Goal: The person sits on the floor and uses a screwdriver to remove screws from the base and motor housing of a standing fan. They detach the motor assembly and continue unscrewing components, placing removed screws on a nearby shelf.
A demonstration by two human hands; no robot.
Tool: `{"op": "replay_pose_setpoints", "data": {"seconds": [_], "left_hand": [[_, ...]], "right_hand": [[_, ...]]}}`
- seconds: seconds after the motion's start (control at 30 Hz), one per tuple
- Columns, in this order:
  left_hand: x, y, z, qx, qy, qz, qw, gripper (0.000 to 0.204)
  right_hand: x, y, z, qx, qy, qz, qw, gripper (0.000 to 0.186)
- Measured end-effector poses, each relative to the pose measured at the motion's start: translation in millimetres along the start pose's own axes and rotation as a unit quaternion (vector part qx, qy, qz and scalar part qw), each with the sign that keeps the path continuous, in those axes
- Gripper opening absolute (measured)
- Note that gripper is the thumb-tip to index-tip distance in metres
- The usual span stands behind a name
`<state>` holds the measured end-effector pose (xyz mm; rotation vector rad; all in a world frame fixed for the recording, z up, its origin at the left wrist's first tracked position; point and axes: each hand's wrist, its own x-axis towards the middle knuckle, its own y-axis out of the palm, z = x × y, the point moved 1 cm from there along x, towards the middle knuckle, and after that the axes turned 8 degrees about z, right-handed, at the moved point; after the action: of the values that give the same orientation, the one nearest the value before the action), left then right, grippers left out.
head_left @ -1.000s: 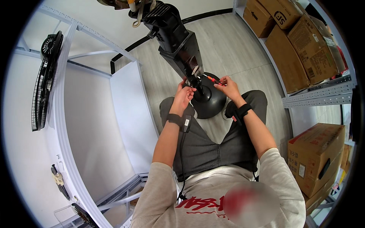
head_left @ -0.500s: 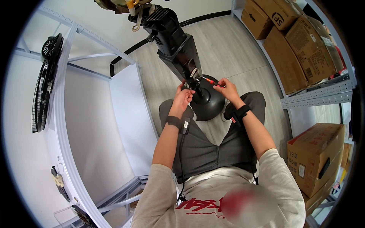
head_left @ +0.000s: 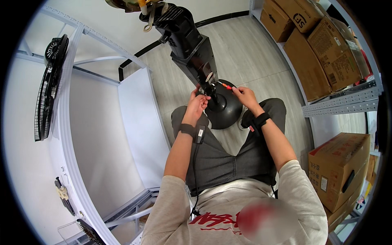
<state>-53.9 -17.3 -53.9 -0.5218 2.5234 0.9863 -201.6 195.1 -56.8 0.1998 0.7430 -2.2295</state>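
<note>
A black pedestal fan stands in front of me, its boxy housing [head_left: 192,61] tilted above a round black base [head_left: 223,112]. An opening low on the housing shows small inner parts too fine to name. My left hand [head_left: 197,105] grips the housing's lower end, fingers curled, with some fingertips hidden behind it. In my right hand [head_left: 246,98] is a red-handled screwdriver [head_left: 228,87], held by the end of its handle. Its tip points left into the opening; whether it touches a screw I cannot tell.
On the left, a white shelf [head_left: 136,126] holds a black fan grille [head_left: 51,90] and a pair of pliers [head_left: 64,196]. Cardboard boxes [head_left: 304,63] fill the right rack, with another box [head_left: 339,167] lower down. My knees flank the base.
The housing has shifted very slightly to the right. My right hand has moved a little rightward and down along the screwdriver handle; my left hand stays at the housing.
</note>
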Motion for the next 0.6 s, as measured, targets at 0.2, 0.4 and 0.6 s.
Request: {"op": "replay_pose_setpoints", "data": {"seconds": [0.2,0.4,0.6], "left_hand": [[-1,1,0,0.003,0.001,0.002,1.0,0.066],[0,1,0,0.007,0.001,-0.008,1.0,0.067],[0,0,1,0.009,0.003,-0.006,1.0,0.068]], "right_hand": [[-7,9,0,0.013,-0.09,-0.095,0.991,0.041],[3,0,-5,0.024,0.005,0.001,1.0,0.038],[-5,10,-5,0.018,-0.11,-0.099,0.989,0.044]]}}
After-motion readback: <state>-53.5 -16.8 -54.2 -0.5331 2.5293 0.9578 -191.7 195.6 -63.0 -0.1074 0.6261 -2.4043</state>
